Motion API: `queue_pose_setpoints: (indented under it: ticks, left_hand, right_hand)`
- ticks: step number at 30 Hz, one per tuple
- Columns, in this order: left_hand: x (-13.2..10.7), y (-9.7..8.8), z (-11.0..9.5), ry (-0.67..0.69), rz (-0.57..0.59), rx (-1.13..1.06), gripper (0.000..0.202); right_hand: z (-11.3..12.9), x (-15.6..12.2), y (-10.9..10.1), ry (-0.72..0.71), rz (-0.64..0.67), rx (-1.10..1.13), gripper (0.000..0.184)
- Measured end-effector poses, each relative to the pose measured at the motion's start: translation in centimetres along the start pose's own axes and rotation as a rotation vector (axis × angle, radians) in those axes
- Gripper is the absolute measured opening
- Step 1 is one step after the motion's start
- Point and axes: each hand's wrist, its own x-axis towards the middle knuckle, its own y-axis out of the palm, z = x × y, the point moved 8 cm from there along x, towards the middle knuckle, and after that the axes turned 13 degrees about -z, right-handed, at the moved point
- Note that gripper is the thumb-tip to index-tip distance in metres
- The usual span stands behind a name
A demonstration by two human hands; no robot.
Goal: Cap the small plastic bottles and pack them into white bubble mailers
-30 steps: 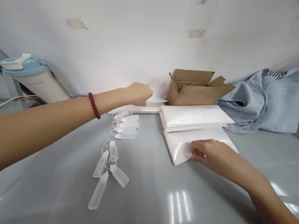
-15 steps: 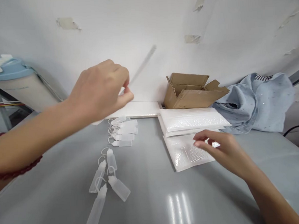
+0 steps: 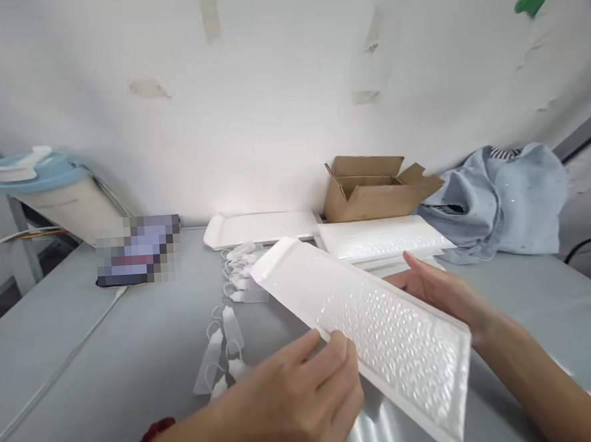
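A white bubble mailer [image 3: 381, 316] is held up at a slant over the table, its bubbled face toward me and its flap end at the upper left. My left hand [image 3: 311, 393] is closed on its near long edge, fingertips at the rim. Behind the far long edge is my right hand [image 3: 445, 298], its thumb raised and its fingers partly hidden under the mailer. Small translucent squeeze bottles [image 3: 209, 363] with looped cap straps lie to the left, some covered by my left hand and the mailer.
More bubble mailers [image 3: 386, 237] lie stacked behind, below an open cardboard box [image 3: 374, 199]. Another white mailer [image 3: 270, 226] rests along the wall. A phone [image 3: 140, 250] with a cable [image 3: 59, 375] and a blue-lidded container [image 3: 69, 201] stand left; blue cloth [image 3: 514, 201] lies right.
My left hand has come down from in front of the wall to grip the mailer. A mailer is now raised between both hands. The view has shifted, bringing the phone into sight.
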Motion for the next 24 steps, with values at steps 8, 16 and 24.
queue_pose_setpoints:
  ticks: [8,16,24]
  left_hand:
    - [-1.1,-0.1,4.6,-0.335,-0.049,-0.089,0.008]
    - [-9.0,-1.2,11.8,-1.642,0.245,-0.712,0.028]
    - [-9.1,1.3,7.9,-1.822,0.214,-0.791,0.015]
  right_hand:
    - [-2.1,1.0,-0.3,0.125,0.021,-0.160,0.042]
    - [-1.1,0.4,-0.8,-0.070,-0.067,-0.696,0.025]
    - [1.4,-1.1,6.1,-0.821,-0.311,-1.306,0.080]
